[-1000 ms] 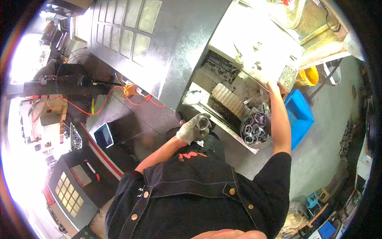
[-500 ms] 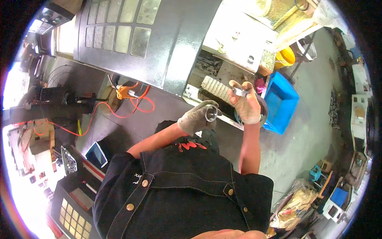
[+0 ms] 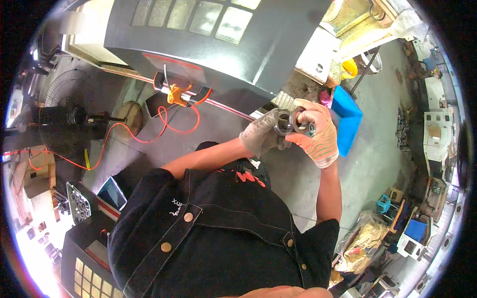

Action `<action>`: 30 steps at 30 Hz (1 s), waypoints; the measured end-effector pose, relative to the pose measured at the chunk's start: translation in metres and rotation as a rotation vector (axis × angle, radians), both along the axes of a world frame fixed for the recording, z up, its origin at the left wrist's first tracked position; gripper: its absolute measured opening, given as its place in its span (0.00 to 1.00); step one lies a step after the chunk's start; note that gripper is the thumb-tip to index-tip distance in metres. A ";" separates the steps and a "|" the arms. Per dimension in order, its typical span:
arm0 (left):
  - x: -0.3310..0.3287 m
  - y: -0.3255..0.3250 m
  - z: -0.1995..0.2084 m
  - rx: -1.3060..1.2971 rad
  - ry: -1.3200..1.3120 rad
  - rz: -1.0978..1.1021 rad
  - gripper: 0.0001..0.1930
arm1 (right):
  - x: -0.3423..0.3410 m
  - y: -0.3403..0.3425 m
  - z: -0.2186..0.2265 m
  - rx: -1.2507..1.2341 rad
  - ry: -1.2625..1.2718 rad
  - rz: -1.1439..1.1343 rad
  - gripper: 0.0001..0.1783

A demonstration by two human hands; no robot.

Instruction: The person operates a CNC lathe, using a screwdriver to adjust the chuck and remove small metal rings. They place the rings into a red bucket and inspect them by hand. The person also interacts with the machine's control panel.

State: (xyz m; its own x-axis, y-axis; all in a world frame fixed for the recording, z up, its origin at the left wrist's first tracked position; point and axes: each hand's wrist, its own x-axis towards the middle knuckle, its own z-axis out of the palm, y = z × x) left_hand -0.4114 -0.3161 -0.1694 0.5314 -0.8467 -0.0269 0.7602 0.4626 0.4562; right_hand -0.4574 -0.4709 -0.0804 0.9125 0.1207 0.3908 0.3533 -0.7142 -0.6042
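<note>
In front of my chest, both gloved hands are brought close together. My left hand (image 3: 262, 133), in a soiled grey-white glove, is closed round a metal ring (image 3: 283, 122) with an open middle. Right beside it, my right hand (image 3: 320, 133), in a pale glove with orange and green stripes, grips a dark round metal part (image 3: 299, 120). The two pieces sit side by side or overlap; whether they touch I cannot tell. A small dark round spot shows by the right fingers, too small to name.
A large dark machine cover (image 3: 208, 54) with window panes rises ahead. Below it hang an orange air gun (image 3: 177, 94) and its red coiled hose (image 3: 191, 130). A blue bin (image 3: 349, 124) stands beyond my right hand, near a yellow bucket (image 3: 350, 69). A fan (image 3: 69, 94) is at left.
My hands have come together, the right one turning inward with its part toward the ring in the left. The view has shifted, so the machine cover and air gun appear farther right.
</note>
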 end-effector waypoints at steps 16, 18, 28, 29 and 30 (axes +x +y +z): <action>-0.001 0.082 0.023 -0.252 -0.021 0.039 0.35 | 0.012 0.084 0.050 -0.434 0.227 0.104 0.40; 0.000 0.094 0.031 -0.239 -0.084 0.027 0.35 | 0.012 0.090 0.051 -0.464 0.207 0.116 0.39; -0.014 0.124 0.025 -0.276 0.046 0.126 0.32 | 0.013 0.120 0.056 -0.447 0.179 0.187 0.38; -0.014 0.121 0.023 -0.284 0.002 0.151 0.31 | 0.014 0.123 0.056 -0.466 0.164 0.209 0.38; -0.014 0.122 0.020 -0.258 -0.030 0.163 0.31 | 0.015 0.125 0.056 -0.485 0.150 0.231 0.38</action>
State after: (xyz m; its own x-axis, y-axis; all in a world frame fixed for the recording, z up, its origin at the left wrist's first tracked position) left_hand -0.4251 -0.1936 -0.1495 0.6580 -0.7272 0.1955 0.6545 0.6807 0.3290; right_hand -0.4426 -0.3459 -0.0242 0.8825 0.4576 0.1086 0.4688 -0.8375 -0.2808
